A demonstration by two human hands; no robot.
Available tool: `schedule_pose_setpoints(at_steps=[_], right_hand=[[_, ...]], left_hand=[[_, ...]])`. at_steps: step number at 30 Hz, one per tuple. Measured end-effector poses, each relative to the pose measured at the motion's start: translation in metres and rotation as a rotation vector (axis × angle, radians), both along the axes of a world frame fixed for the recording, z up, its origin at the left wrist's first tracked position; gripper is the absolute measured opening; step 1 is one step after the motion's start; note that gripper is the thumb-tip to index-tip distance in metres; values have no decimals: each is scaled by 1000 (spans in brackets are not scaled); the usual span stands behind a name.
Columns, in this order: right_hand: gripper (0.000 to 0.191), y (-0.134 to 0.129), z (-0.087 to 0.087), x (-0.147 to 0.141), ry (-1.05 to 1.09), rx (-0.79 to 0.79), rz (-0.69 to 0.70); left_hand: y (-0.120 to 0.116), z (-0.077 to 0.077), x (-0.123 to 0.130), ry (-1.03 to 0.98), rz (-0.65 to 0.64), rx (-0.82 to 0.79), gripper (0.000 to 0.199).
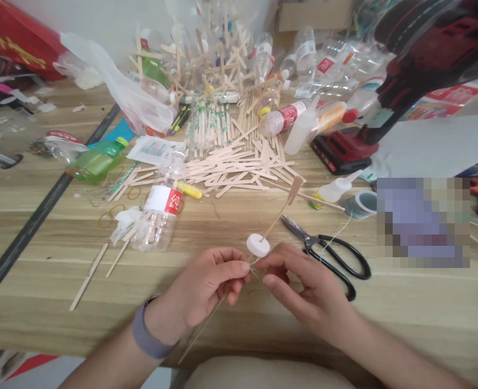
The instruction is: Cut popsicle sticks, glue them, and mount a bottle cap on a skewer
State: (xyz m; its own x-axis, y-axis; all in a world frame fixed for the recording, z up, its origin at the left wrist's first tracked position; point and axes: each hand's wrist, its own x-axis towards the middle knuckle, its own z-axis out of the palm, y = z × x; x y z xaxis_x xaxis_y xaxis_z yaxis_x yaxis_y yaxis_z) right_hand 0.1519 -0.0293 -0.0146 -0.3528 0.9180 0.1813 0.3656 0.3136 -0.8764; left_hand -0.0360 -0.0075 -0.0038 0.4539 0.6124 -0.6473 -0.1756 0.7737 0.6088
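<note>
My left hand (212, 283) is closed in a pinch on a thin wooden stick, whose lower end slants down below the hand. A white round cap (258, 245) sits on the stick just above my fingertips, and a flat wooden piece (295, 190) is at its upper end. Beside the cap, my right hand (303, 289) has its thumb and index finger apart, its index fingertip near a pale thread by the left fingertips. Whether it touches the thread is unclear. Black-handled scissors (311, 240) lie just beyond my right hand.
A clear bottle (155, 210) holding sticks stands left of centre. Behind lie piled craft sticks (230, 167) and many plastic bottles. A red and black power tool (344, 146), glue bottle (336, 189) and thread spool (360, 205) are at right; a green bottle (99, 160) lies left.
</note>
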Motion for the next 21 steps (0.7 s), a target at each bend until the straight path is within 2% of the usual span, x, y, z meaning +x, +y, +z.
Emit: schedule_pose_setpoints(at_steps=[6,10,14,18,21], right_hand=[[13,1,-3,-1,-10,64,23],[11,-1,-5,1,-6,29,-50],[26,0,-9,2,108,-166,-173],[33,4,-10,0,383,-454,-271],[38,8,-9,-3,561,-583,-282]], left_hand=[[0,-1,0,1,15,3,24],[1,-2,0,17,27,20,24],[0,-2,1,48,52,42,24],[-1,-2,4,41,37,48,23],[-1,-1,7,26,27,45,22]])
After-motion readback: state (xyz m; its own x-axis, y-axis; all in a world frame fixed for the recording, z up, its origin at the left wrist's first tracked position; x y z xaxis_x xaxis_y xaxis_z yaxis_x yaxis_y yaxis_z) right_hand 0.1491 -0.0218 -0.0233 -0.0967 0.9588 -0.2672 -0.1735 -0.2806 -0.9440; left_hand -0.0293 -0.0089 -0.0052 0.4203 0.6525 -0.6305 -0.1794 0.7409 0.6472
